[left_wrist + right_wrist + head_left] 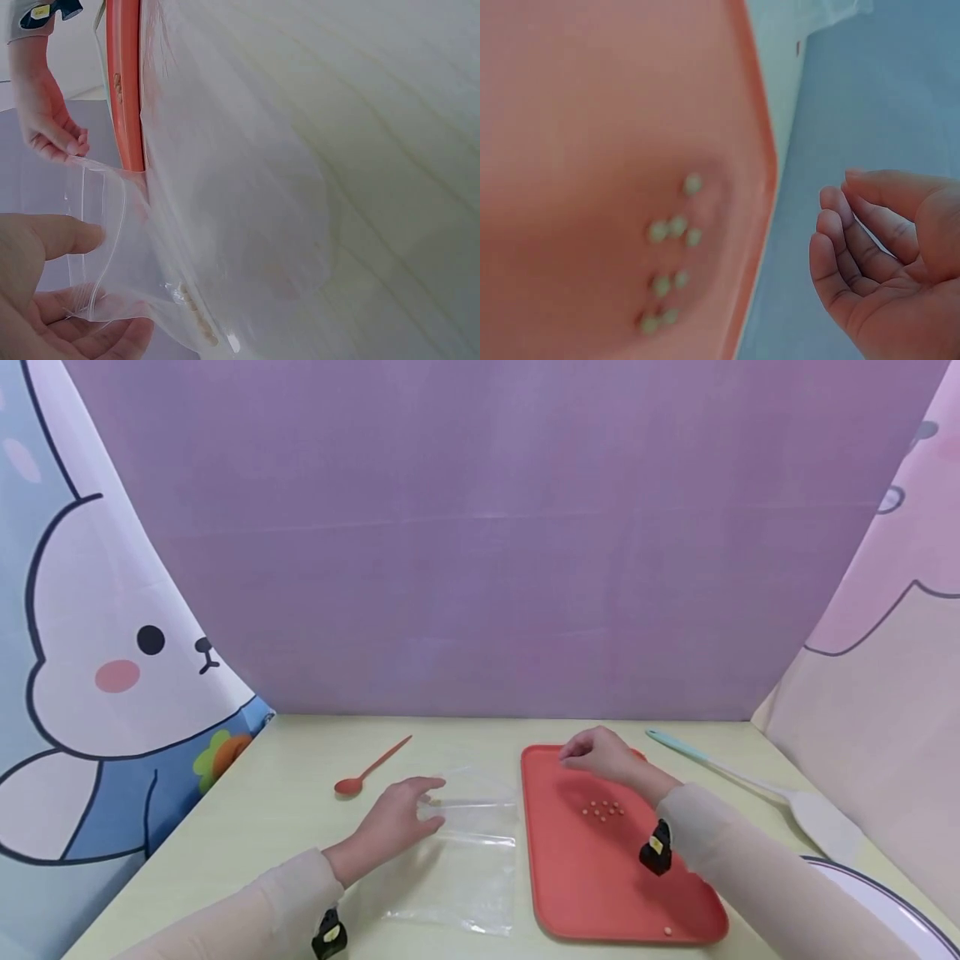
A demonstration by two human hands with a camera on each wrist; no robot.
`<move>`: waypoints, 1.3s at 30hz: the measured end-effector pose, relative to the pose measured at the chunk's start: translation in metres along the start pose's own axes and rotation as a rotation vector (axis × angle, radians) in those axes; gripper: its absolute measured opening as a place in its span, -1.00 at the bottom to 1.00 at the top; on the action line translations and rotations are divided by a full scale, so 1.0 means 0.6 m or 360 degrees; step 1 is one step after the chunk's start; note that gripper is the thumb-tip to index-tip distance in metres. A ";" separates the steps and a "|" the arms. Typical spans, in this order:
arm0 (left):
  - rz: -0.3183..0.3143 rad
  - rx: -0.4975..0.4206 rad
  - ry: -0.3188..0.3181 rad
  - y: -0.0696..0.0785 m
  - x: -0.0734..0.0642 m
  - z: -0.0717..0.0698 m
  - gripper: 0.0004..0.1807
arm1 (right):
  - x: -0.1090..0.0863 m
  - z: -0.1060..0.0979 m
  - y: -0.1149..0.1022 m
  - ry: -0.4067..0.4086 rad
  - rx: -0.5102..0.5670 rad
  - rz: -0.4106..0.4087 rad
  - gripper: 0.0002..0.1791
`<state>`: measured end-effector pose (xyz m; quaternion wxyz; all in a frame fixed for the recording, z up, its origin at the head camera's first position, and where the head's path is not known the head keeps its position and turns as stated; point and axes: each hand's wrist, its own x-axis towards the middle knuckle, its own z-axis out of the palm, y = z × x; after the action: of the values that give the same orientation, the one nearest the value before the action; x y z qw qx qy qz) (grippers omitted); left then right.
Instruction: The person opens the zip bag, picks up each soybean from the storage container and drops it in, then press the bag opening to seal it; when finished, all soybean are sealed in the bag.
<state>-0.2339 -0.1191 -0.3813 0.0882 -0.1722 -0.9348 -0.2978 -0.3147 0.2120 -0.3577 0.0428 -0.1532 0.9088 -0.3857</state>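
My left hand [390, 817] holds a clear zip bag [472, 872] by its mouth, thumb on one side and fingers on the other. In the left wrist view, small round beans [199, 316] show low in the bag. Over the far left part of a red tray [600, 893] hovers my right hand [600, 755]. Its thumb and index fingertips [853, 176] meet in the right wrist view; anything between them is hidden. Several pale beans [602, 811] lie grouped on the tray, and a single bean [668, 931] sits by its near edge.
A red spoon [350, 787] lies left of the bag. Right of the tray is a spatula [821, 822] with a light green handle. A white plate [877, 897] with a dark rim is partly visible at the lower right. A purple backdrop [480, 568] closes off the table's far edge.
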 end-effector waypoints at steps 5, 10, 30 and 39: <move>-0.0008 0.0004 0.0006 0.000 -0.001 0.000 -0.46 | -0.009 -0.008 0.029 -0.0054 -0.0083 0.0010 -0.83; -0.0008 0.0000 0.0002 -0.001 -0.002 -0.001 -0.47 | -0.017 -0.009 0.055 -0.0129 -0.0197 0.0035 -0.88; -0.0010 -0.0005 -0.0009 -0.006 -0.004 0.002 -0.47 | -0.036 -0.007 0.082 -0.0187 -0.0173 -0.0165 -0.94; -0.0023 0.0010 -0.0013 -0.004 -0.005 -0.002 -0.47 | -0.026 -0.007 0.068 -0.0065 -0.0082 0.0069 -0.93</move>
<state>-0.2318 -0.1229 -0.3824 0.0827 -0.1665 -0.9373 -0.2948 -0.3107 0.2465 -0.3844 0.0658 -0.1425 0.9204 -0.3581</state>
